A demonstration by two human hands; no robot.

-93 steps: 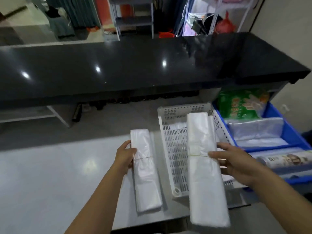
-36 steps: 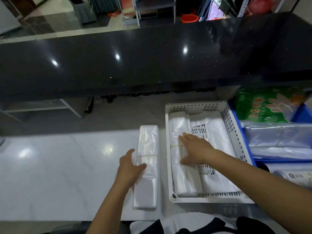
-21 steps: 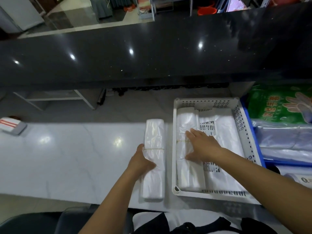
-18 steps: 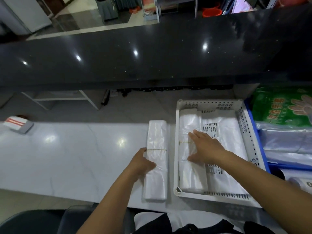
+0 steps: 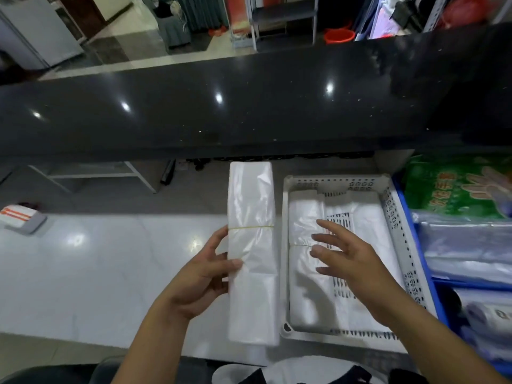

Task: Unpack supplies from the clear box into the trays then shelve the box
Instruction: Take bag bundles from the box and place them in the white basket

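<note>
White counter: left hand grips bag bundle.

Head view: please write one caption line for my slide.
Left hand grips a banded bag bundle beside the white tray; right hand hovers open.

Looks like a shop's service area: long black counter at 12 o'clock, metal shelving beyond, trays of packaged plastic bags and a glove packet at 3 o'clock.
</note>
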